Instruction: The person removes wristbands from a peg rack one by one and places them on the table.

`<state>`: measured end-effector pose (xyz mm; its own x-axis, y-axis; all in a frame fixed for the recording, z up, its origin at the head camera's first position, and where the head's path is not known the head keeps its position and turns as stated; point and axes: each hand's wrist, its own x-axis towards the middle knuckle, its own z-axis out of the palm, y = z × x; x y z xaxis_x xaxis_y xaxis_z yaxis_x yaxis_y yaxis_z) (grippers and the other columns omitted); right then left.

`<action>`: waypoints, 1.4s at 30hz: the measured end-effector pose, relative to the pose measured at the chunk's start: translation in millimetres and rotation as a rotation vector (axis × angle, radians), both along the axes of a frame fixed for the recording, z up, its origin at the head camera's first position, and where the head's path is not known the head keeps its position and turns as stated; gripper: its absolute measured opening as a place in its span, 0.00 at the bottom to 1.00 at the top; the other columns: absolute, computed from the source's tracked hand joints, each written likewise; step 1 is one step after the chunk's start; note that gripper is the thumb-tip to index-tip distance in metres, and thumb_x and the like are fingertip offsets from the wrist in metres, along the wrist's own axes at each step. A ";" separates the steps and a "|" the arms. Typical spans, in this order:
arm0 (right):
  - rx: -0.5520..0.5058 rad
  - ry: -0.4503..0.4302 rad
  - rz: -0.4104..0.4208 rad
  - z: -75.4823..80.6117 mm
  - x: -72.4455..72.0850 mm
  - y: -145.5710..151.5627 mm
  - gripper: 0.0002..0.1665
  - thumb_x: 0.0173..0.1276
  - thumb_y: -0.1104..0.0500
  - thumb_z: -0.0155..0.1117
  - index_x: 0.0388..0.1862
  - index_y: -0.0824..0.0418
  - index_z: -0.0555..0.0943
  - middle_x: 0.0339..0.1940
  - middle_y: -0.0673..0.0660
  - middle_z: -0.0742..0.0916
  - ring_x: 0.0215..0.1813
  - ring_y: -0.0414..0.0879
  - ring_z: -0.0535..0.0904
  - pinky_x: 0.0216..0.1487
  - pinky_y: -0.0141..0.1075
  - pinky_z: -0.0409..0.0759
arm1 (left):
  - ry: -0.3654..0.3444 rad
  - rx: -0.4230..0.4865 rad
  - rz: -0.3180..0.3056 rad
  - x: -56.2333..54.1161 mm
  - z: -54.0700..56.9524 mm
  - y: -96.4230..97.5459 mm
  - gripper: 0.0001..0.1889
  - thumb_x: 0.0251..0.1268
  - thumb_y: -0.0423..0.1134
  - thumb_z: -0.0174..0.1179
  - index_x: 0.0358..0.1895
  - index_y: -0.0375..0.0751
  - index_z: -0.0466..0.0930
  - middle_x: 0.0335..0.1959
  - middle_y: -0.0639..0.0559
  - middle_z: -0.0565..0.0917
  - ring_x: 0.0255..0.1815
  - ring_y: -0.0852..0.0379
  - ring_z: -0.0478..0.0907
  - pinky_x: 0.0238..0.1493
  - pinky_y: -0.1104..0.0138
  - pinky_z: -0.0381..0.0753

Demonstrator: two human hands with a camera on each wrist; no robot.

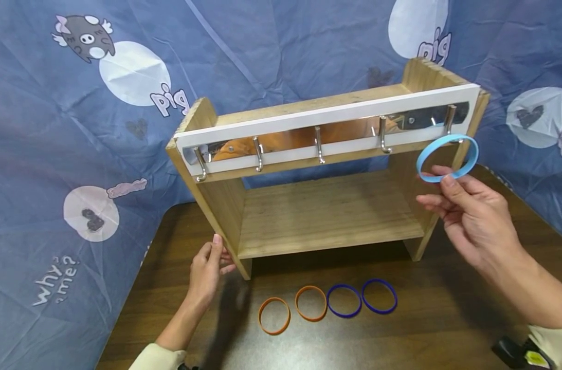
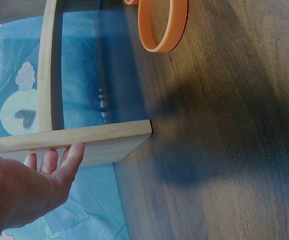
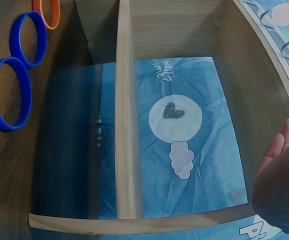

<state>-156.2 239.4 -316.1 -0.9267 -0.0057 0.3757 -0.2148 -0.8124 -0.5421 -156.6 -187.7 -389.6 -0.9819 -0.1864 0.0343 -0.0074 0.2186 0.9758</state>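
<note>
My right hand (image 1: pixel 482 218) pinches a light blue silicone wristband (image 1: pixel 473 155) between thumb and fingers, level with the right end of the hook strip. The band's upper rim overlaps the tip of the rightmost metal hook (image 1: pixel 449 118) in the head view. At the lower left, my left hand (image 1: pixel 206 267) rests against the side panel of a wooden shelf (image 1: pixel 327 216). Its thumb lies at the panel's front edge, while the fairly straight fingers (image 2: pixel 74 155) touch the outer face. In the right wrist view, the held band is almost wholly hidden.
Several hooks line the white-framed strip (image 1: pixel 285 121) across the shelf's top front. Before the shelf, two orange wristbands (image 1: pixel 273 333) and two dark blue wristbands (image 1: pixel 344 315) lie in a row on the brown table (image 1: pixel 271 354). A blue printed cloth (image 1: pixel 271 46) hangs behind.
</note>
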 end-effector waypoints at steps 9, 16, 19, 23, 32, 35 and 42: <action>-0.011 0.021 0.014 2.0 3.3 0.3 0.16 0.73 0.75 0.43 0.52 0.79 0.76 0.45 0.71 0.85 0.34 0.60 0.86 0.40 0.45 0.87 | -0.007 0.013 -0.008 0.5 0.5 0.1 0.27 0.77 0.54 0.40 0.41 0.27 0.69 0.41 0.39 0.75 0.42 0.50 0.79 0.46 0.61 0.86; -0.041 0.065 -0.018 12.4 3.8 2.1 0.16 0.73 0.75 0.42 0.52 0.81 0.75 0.44 0.72 0.85 0.32 0.61 0.86 0.39 0.45 0.87 | -0.014 0.013 -0.015 1.0 0.3 -1.2 0.26 0.78 0.53 0.40 0.41 0.27 0.69 0.42 0.40 0.75 0.43 0.51 0.78 0.47 0.61 0.86; -0.053 0.088 -0.043 17.1 5.7 2.8 0.16 0.73 0.76 0.41 0.52 0.83 0.74 0.44 0.74 0.84 0.31 0.62 0.85 0.38 0.46 0.87 | -0.019 0.014 -0.014 1.5 0.5 -1.4 0.26 0.77 0.54 0.40 0.41 0.27 0.69 0.42 0.40 0.75 0.43 0.51 0.78 0.47 0.62 0.86; -0.040 0.108 -0.070 20.2 10.0 2.2 0.16 0.72 0.78 0.41 0.52 0.84 0.74 0.43 0.74 0.84 0.29 0.62 0.85 0.37 0.46 0.87 | -0.022 0.016 -0.010 1.8 0.8 -1.2 0.27 0.77 0.54 0.40 0.41 0.27 0.69 0.42 0.40 0.75 0.44 0.51 0.78 0.46 0.62 0.86; 0.093 0.171 -0.141 19.3 18.6 -1.3 0.16 0.71 0.79 0.42 0.51 0.83 0.74 0.42 0.72 0.85 0.28 0.58 0.85 0.37 0.41 0.87 | -0.016 0.006 -0.010 1.0 1.0 -0.9 0.26 0.77 0.54 0.40 0.41 0.28 0.69 0.43 0.40 0.75 0.44 0.51 0.78 0.46 0.63 0.86; 0.087 0.178 -0.096 15.4 19.4 2.2 0.16 0.71 0.80 0.40 0.51 0.84 0.74 0.46 0.72 0.84 0.29 0.60 0.85 0.39 0.42 0.87 | -0.016 0.005 -0.005 0.6 0.8 -0.4 0.27 0.77 0.54 0.40 0.41 0.27 0.69 0.42 0.40 0.75 0.43 0.51 0.79 0.46 0.63 0.86; 0.235 0.193 -0.047 8.0 25.4 10.9 0.18 0.71 0.82 0.37 0.49 0.85 0.75 0.50 0.70 0.82 0.32 0.59 0.86 0.51 0.38 0.84 | -0.017 -0.002 0.000 0.5 0.2 -0.4 0.27 0.77 0.54 0.40 0.40 0.28 0.69 0.42 0.40 0.75 0.44 0.50 0.79 0.46 0.63 0.86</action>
